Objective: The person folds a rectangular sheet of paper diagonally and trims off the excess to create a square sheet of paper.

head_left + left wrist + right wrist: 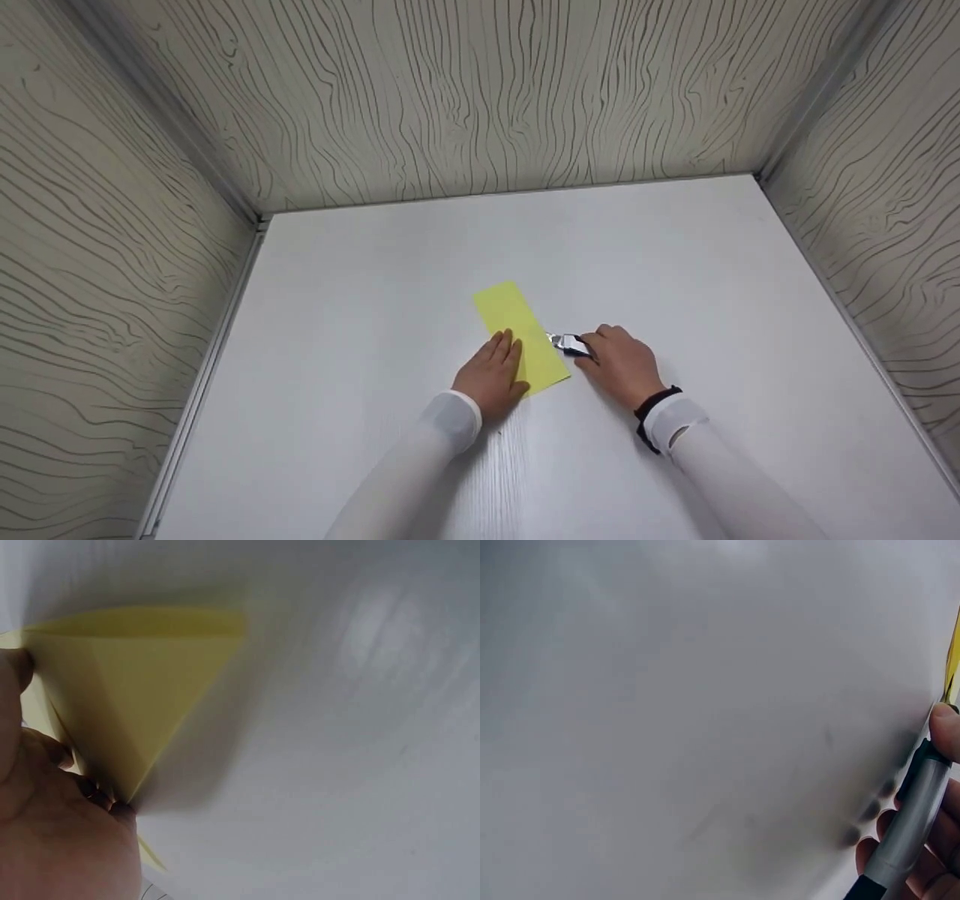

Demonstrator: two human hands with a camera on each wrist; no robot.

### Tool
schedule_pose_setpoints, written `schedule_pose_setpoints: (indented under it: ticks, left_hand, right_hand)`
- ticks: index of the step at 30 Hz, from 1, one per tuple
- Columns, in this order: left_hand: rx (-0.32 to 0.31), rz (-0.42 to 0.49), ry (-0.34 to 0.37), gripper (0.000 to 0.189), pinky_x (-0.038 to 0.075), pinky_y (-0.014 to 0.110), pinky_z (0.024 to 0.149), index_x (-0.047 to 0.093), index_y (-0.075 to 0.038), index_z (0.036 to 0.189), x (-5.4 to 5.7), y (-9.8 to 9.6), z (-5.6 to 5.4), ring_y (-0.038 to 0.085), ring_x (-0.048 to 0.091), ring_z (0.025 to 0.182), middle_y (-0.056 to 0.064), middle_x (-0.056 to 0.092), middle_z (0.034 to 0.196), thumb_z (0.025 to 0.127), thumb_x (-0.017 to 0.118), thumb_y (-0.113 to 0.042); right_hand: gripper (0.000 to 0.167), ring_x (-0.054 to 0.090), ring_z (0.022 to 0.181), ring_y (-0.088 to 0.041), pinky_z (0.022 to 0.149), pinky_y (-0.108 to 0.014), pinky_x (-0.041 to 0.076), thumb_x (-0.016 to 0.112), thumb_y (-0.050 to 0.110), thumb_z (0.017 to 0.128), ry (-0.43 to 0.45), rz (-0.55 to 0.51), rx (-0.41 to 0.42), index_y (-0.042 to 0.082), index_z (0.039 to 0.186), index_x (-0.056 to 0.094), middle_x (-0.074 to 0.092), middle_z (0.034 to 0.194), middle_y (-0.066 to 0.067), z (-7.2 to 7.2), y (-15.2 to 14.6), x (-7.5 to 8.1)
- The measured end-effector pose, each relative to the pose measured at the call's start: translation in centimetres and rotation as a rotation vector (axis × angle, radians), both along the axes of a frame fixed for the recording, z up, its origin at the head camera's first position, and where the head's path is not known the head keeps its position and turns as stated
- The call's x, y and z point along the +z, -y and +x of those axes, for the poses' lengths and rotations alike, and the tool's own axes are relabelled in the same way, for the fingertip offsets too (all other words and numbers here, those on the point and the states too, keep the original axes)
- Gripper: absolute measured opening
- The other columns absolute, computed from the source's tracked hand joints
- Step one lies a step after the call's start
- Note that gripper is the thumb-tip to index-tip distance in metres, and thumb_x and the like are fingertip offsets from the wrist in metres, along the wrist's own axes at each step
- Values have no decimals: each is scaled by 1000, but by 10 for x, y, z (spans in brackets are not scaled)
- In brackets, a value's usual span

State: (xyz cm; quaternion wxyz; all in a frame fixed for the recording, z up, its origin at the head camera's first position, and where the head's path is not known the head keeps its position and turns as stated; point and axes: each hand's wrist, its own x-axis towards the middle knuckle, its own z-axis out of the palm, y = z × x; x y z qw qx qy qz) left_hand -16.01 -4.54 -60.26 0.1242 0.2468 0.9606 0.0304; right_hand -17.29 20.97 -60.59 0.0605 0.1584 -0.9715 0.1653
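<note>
A yellow sheet of paper lies slanted near the middle of the white table, and its near end looks layered like a fold in the left wrist view. My left hand rests on the sheet's left side with fingers extended, the thumb by its near edge. My right hand grips a silver-and-black hand tool, the fingers curled round its silver handle. The tool's shiny head meets the right long edge of the paper; its exact kind I cannot tell.
The white tabletop spreads around both hands. Wood-grain patterned panels enclose it at the back, left and right, with grey metal strips along the edges. Both forearms wear white sleeves, and a black band circles the right wrist.
</note>
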Motion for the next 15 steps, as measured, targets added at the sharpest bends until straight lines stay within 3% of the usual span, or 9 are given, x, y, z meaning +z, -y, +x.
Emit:
schedule_pose_setpoints:
  ticks: [15]
  left_hand:
    - [7,14,10,73,13,33,125,24,-8,163,-2,1,-1,25,13,156,11,17,170,107,43,-51]
  right_hand:
    - [28,54,78,-20,62,-37,49,83,29,87,24,15,-33,9,104,74,58,84,-1,-9,4,1]
